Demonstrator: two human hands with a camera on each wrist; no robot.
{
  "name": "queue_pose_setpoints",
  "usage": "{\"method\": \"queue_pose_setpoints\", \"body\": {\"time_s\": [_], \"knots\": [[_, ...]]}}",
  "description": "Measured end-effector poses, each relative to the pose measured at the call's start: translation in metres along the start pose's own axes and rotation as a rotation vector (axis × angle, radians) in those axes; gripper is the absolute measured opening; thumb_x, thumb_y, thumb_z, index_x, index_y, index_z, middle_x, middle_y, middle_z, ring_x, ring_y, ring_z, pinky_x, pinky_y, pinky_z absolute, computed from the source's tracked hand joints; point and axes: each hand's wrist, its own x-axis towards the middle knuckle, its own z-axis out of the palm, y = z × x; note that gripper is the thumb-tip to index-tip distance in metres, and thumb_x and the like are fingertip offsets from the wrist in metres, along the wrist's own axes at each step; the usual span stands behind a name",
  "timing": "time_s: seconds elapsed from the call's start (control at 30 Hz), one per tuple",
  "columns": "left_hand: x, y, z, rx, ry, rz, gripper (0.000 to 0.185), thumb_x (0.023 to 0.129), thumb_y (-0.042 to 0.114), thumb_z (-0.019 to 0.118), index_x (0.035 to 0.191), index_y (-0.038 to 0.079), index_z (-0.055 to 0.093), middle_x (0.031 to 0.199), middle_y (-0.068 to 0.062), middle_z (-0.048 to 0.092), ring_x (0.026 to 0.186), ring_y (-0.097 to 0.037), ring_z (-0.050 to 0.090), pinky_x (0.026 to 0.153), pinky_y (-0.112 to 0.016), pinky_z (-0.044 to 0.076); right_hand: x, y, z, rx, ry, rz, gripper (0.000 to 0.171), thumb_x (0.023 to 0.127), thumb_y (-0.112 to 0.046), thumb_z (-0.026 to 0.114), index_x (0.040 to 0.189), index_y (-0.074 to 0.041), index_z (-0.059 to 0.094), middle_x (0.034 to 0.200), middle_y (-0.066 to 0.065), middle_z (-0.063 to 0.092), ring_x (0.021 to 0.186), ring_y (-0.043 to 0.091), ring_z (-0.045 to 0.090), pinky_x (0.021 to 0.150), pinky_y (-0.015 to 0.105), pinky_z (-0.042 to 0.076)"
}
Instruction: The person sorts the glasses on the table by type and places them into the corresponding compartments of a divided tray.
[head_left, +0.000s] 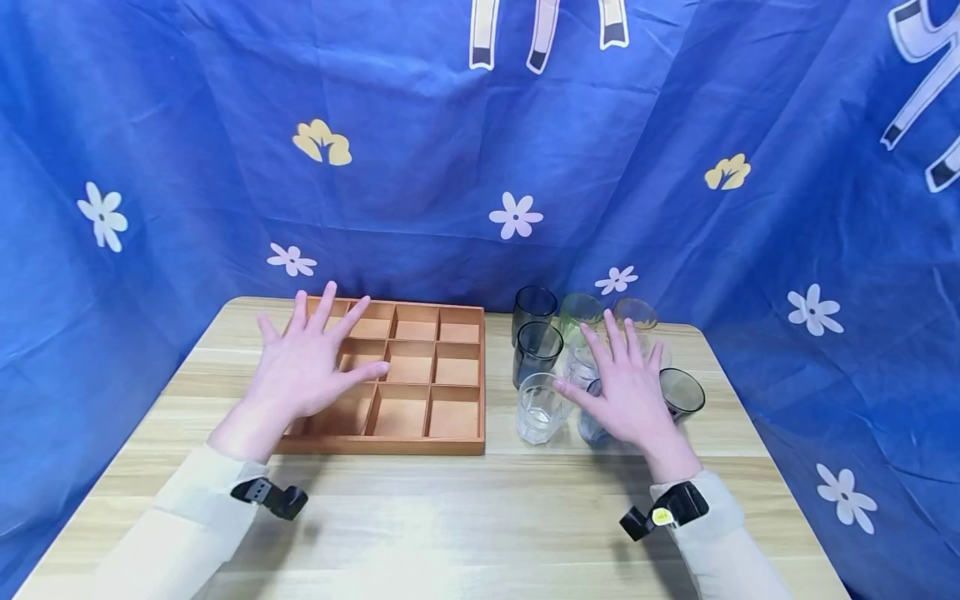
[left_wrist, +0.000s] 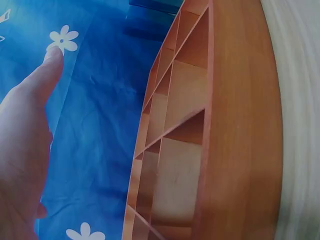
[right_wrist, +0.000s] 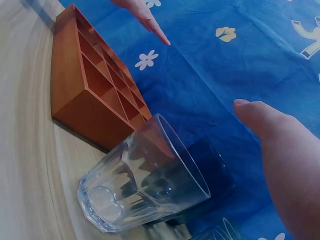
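Both hands hold nothing, fingers spread: left hand (head_left: 303, 367) over the wooden tray (head_left: 420, 446), right hand (head_left: 626, 387) above the glasses, likeliest closing next on the clear glass (head_left: 538, 408).

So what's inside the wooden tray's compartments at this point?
Every compartment of the wooden tray that shows is bare wood with nothing in it. The left hand, fingers spread, hovers over the left columns and hides parts of those compartments, so their contents cannot be fully checked.

Clear glass (right_wrist: 142, 177) upright on table (right_wrist: 30, 150); wooden tray (right_wrist: 92, 90) just behind it; right hand (right_wrist: 282, 160) beside glass, fingers straight, apart from it.
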Motion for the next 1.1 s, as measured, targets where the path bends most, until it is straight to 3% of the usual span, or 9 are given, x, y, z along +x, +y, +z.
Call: {"method": "queue_pose_setpoints", "body": {"time_s": [0.3,0.57,0.83,1.1], "knots": [[-0.009,-0.009,0.001,-0.002,-0.008,-0.012,0.107,0.086,0.09,0.052,0.171,0.037,0.014,0.176,-0.016,0.0,0.155,-0.056,0.004,0.103,-0.089,-0.014,-0.007,-0.005,0.003,0.029,0.025,-0.016,0.104,0.09,-0.081,0.059,0.17,-0.022,0.026,0.177,0.008,0.009,0.158,0.043,0.011,0.115,0.083,-0.001],[-0.017,-0.015,0.004,-0.044,-0.033,-0.041,0.103,0.09,0.086,0.052,0.171,0.037,0.012,0.176,-0.015,-0.001,0.157,-0.049,-0.001,0.103,-0.091,-0.009,-0.013,-0.011,0.005,0.097,0.046,-0.036,0.105,0.09,-0.076,0.065,0.169,-0.021,0.025,0.177,0.008,0.013,0.158,0.041,0.015,0.119,0.078,0.0],[-0.026,-0.024,0.009,-0.067,-0.016,-0.07,0.099,0.094,0.081,0.053,0.171,0.035,0.012,0.176,-0.015,0.0,0.152,-0.059,0.012,0.104,-0.092,-0.002,-0.019,-0.017,0.006,0.191,0.061,-0.027,0.103,0.09,-0.07,0.071,0.169,-0.021,0.026,0.175,0.009,0.021,0.157,0.04,0.022,0.122,0.074,0.007],[-0.033,-0.035,0.013,-0.095,-0.012,-0.102,0.1,0.095,0.08,0.054,0.172,0.03,0.015,0.175,-0.02,0.009,0.153,-0.055,0.017,0.107,-0.09,0.01,-0.023,-0.022,0.009,0.259,0.058,-0.033,0.099,0.091,-0.068,0.072,0.168,-0.024,0.029,0.176,0.001,0.017,0.158,0.036,0.02,0.125,0.067,0.015]]}}
